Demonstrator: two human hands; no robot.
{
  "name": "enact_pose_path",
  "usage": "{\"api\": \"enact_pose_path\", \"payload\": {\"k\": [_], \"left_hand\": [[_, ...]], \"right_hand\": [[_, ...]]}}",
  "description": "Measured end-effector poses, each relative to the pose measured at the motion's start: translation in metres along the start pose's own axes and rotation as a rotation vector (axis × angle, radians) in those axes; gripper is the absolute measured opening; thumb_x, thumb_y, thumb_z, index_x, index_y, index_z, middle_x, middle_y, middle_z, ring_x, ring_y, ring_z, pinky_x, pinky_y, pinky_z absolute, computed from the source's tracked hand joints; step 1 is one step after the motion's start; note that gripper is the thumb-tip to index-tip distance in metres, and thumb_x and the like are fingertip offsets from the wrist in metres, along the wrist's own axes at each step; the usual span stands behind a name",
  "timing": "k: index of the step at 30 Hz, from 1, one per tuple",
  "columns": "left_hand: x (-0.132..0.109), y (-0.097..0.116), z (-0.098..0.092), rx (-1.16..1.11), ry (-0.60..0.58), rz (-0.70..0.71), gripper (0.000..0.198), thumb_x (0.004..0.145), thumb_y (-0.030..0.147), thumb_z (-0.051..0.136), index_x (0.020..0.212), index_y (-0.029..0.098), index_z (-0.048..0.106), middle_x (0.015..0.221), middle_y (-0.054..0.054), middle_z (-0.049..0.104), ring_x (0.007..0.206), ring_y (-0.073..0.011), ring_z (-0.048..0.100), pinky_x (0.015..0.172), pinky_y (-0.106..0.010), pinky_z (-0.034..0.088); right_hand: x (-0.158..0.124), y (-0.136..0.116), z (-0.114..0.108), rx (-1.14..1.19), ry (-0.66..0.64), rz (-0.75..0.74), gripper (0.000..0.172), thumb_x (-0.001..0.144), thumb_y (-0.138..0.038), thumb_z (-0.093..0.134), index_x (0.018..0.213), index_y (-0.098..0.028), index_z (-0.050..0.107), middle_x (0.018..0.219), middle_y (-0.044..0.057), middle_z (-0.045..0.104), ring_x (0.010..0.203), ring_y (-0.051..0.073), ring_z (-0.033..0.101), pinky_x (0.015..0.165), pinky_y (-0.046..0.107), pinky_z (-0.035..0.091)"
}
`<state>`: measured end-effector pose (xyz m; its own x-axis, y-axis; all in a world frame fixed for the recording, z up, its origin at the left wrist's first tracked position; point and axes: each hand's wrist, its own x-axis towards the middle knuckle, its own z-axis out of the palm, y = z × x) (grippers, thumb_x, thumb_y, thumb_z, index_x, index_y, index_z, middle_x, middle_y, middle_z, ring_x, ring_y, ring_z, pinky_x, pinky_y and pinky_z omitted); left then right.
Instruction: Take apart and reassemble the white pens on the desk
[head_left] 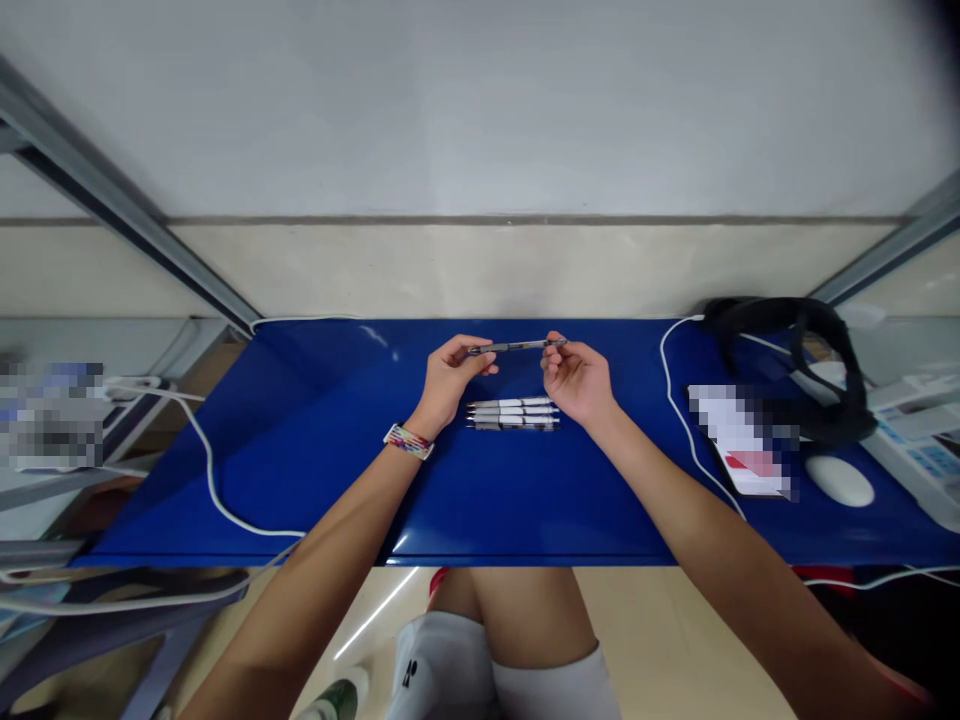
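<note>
A slim pen (517, 346) with a dark grip and a clear barrel is held level above the blue table (322, 450). At its left end, the thumb and fingers of my left hand (454, 375) pinch the dark tip part. My right hand (576, 375) grips the other end between thumb and fingertips, its palm turned up. Just below the hands, several pens (513, 412) lie side by side in a neat stack of rows, white ones above a darker one. A patterned woven band circles my left wrist.
A phone (739, 440) lies to the right beside a white mouse (840, 481). Behind them sits a black strapped headset (795, 350). White cables (679, 400) run over the table on both sides. A pale wall (480, 265) borders the back edge.
</note>
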<state>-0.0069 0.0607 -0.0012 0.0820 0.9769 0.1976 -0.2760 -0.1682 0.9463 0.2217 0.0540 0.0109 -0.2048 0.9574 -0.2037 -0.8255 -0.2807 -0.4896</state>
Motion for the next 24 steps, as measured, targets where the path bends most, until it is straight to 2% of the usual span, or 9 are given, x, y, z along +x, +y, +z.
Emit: {"api": "enact_pose_path", "payload": {"k": [8, 12, 17, 22, 24], "left_hand": [[-0.0005, -0.0009, 0.0018, 0.012, -0.011, -0.005, 0.035, 0.078, 0.037, 0.098, 0.104, 0.019, 0.081, 0.092, -0.003, 0.081, 0.073, -0.0143, 0.078, 0.075, -0.029, 0.064], [-0.0007, -0.0009, 0.0013, 0.015, -0.005, -0.007, 0.034, 0.079, 0.036, 0.098, 0.103, 0.02, 0.081, 0.093, -0.003, 0.081, 0.074, -0.014, 0.078, 0.075, -0.029, 0.065], [-0.0013, 0.0005, 0.0013, 0.011, -0.011, -0.012, 0.033, 0.081, 0.036, 0.097, 0.105, 0.02, 0.081, 0.092, -0.003, 0.081, 0.072, -0.014, 0.078, 0.075, -0.029, 0.064], [-0.0014, 0.0005, 0.0016, 0.019, -0.003, -0.009, 0.034, 0.08, 0.037, 0.098, 0.104, 0.02, 0.08, 0.092, -0.003, 0.08, 0.071, -0.0135, 0.077, 0.073, -0.029, 0.064], [-0.0014, 0.0002, 0.0016, 0.021, -0.001, -0.012, 0.035, 0.079, 0.038, 0.098, 0.103, 0.02, 0.08, 0.092, -0.003, 0.081, 0.071, -0.0136, 0.077, 0.073, -0.029, 0.064]], "right_hand": [[-0.0023, 0.0012, 0.0036, 0.013, 0.046, -0.031, 0.025, 0.083, -0.013, 0.064, 0.105, -0.017, 0.074, 0.073, 0.001, 0.079, 0.06, 0.012, 0.075, 0.061, 0.018, 0.067], [-0.0015, 0.0011, 0.0015, 0.005, 0.03, -0.03, 0.022, 0.087, -0.021, 0.069, 0.107, -0.017, 0.075, 0.078, 0.002, 0.081, 0.064, 0.013, 0.077, 0.065, 0.02, 0.068], [-0.0018, 0.003, 0.0003, -0.017, 0.018, -0.031, 0.015, 0.086, -0.016, 0.067, 0.099, -0.02, 0.074, 0.068, -0.001, 0.075, 0.059, 0.012, 0.073, 0.058, 0.017, 0.065], [-0.0037, -0.0001, 0.0013, 0.003, -0.004, -0.02, 0.026, 0.09, -0.025, 0.067, 0.112, -0.016, 0.076, 0.083, 0.005, 0.082, 0.069, 0.014, 0.078, 0.07, 0.021, 0.07], [-0.003, -0.0011, 0.0008, -0.006, -0.007, -0.027, 0.026, 0.089, -0.024, 0.068, 0.112, -0.016, 0.076, 0.082, 0.004, 0.082, 0.068, 0.013, 0.077, 0.07, 0.02, 0.069]]}}
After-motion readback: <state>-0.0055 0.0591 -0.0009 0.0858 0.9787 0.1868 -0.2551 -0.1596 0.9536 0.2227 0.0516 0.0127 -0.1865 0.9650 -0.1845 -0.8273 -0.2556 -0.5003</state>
